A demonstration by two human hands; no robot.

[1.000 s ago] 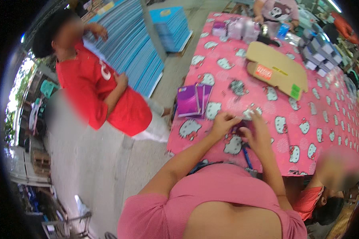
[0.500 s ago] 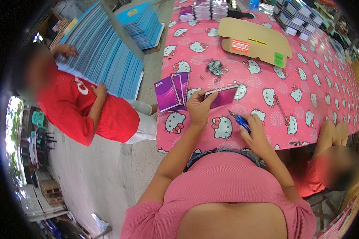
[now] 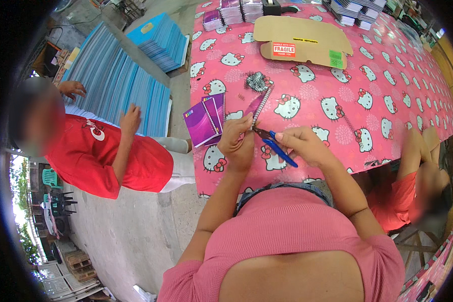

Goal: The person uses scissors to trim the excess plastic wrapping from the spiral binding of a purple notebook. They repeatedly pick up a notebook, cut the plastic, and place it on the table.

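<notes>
My left hand (image 3: 236, 140) is closed on a purple spiral notebook (image 3: 262, 104), tilted so that its wire binding faces right. My right hand (image 3: 307, 144) grips pliers with blue handles (image 3: 282, 153), the handles spread apart. The dark jaws meet the near end of the wire spiral, close to my left fingertips; whether they bite on the wire is too small to tell. Left of my left hand, several purple notebooks (image 3: 199, 122) overlap on the table. Beyond the held notebook lies a small heap of dark wire bits (image 3: 256, 81).
A pink patterned cloth (image 3: 347, 143) covers the table. On it lie a flattened cardboard box (image 3: 307, 35) and notebook stacks (image 3: 232, 12) at the far edge. A person in red (image 3: 110, 156) stands left by tall blue stacks (image 3: 121, 80); another person (image 3: 400, 199) sits at right.
My right hand has brought the pliers left to the notebook's spiral. The notebook has turned from lying nearly level to standing steeply, its binding end toward me. The person at left has raised a hand.
</notes>
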